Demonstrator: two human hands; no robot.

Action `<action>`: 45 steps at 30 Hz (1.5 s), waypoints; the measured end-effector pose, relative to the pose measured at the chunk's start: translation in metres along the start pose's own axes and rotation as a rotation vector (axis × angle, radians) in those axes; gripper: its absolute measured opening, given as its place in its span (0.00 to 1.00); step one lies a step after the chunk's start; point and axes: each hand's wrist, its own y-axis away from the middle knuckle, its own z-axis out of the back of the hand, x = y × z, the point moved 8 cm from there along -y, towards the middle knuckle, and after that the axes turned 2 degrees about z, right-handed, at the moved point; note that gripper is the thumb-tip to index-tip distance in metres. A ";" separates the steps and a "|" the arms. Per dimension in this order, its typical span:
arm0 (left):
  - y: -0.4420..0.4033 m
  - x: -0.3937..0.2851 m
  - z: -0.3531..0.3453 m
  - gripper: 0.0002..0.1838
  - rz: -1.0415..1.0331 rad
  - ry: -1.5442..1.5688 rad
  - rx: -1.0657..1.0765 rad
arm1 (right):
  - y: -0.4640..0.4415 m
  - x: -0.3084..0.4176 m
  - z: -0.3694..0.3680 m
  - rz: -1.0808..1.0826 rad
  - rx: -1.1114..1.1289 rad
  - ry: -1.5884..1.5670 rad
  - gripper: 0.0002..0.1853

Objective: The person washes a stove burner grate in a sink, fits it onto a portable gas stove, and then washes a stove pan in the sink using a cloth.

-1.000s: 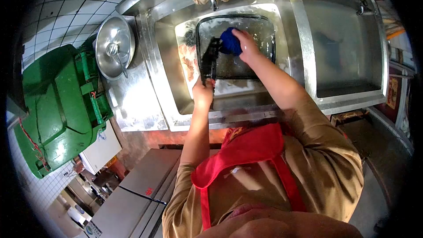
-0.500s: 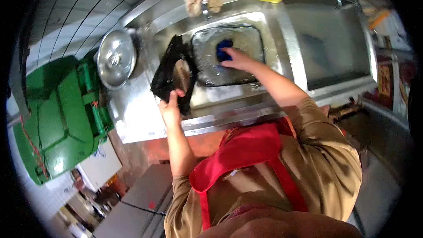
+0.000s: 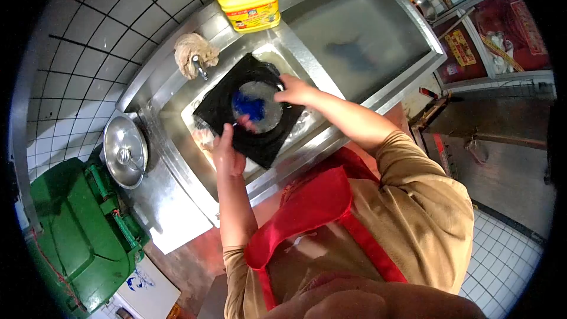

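Observation:
A black square panel (image 3: 266, 147) with a large round hole lies tilted over the left sink basin (image 3: 177, 124). My left hand (image 3: 229, 155) is closed on its lower left side, the thumb on top and fingertips showing in the hole. My right hand (image 3: 292, 91) grips the right side, its fingers at the hole's rim. Through the hole I see a bright blue cloth or scrubber (image 3: 251, 107) in foamy water (image 3: 269, 119). The panel hides most of the black-rimmed tub beneath.
A silver tap (image 3: 201, 71) with a beige rag (image 3: 194, 52) and a yellow pump jug (image 3: 249, 10) stand behind the basin. To the right is a second basin of cloudy water (image 3: 307, 29). A metal lid (image 3: 125, 150) and green bin (image 3: 82, 242) are at left.
The black panel has moved from the left side to over the tub. My right hand has let go of the blue cloth or scrubber and taken the panel's right side. The view has turned.

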 end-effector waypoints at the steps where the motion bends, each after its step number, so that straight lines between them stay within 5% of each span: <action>1: -0.001 0.002 -0.026 0.25 -0.017 -0.069 0.117 | 0.000 -0.011 0.021 -0.019 -0.006 0.010 0.29; 4: -0.004 0.011 -0.072 0.34 -0.053 -0.387 0.251 | -0.006 -0.067 0.093 -0.110 -0.002 0.018 0.30; 6: -0.013 0.016 -0.069 0.30 -0.083 -0.490 0.163 | -0.006 -0.124 0.136 -0.254 0.045 -0.377 0.31; 10: -0.020 0.049 -0.032 0.21 -0.001 -0.349 -0.222 | -0.042 -0.333 0.230 -0.529 -0.252 -0.425 0.19; 14: -0.022 0.106 -0.009 0.18 0.071 -0.228 -0.339 | -0.046 -0.375 0.266 -0.555 -0.309 0.040 0.24; 16: -0.020 0.121 -0.015 0.17 0.083 -0.245 -0.412 | -0.092 -0.417 0.242 -0.442 0.002 0.651 0.27; 18: -0.017 0.128 -0.030 0.17 0.099 -0.245 -0.482 | -0.109 -0.434 0.225 -0.426 0.023 0.722 0.29; 21: -0.014 0.132 -0.045 0.15 0.099 -0.247 -0.539 | -0.085 -0.411 0.222 -0.618 -0.376 0.027 0.32; 23: -0.014 0.131 -0.051 0.14 0.096 -0.271 -0.593 | -0.086 -0.403 0.208 -0.752 -0.125 -0.147 0.31; 26: -0.012 0.128 -0.053 0.14 0.084 -0.295 -0.616 | -0.119 -0.415 0.221 -0.443 -0.010 0.584 0.28; 33: -0.009 0.120 -0.060 0.15 0.037 -0.301 -0.618 | -0.125 -0.463 0.262 -0.575 -0.165 0.233 0.26; 40: -0.012 0.125 -0.072 0.14 0.039 -0.244 -0.519 | -0.109 -0.348 0.263 -0.436 -0.200 0.444 0.29; 41: -0.011 0.120 -0.071 0.14 0.031 -0.251 -0.512 | -0.095 -0.324 0.278 -0.560 -0.141 0.312 0.30; 44: -0.008 0.108 -0.068 0.13 -0.008 -0.209 -0.456 | -0.120 -0.335 0.289 -0.279 0.011 0.289 0.43; 45: -0.005 0.105 -0.067 0.13 -0.014 -0.197 -0.437 | -0.111 -0.312 0.305 -0.176 -0.137 0.232 0.34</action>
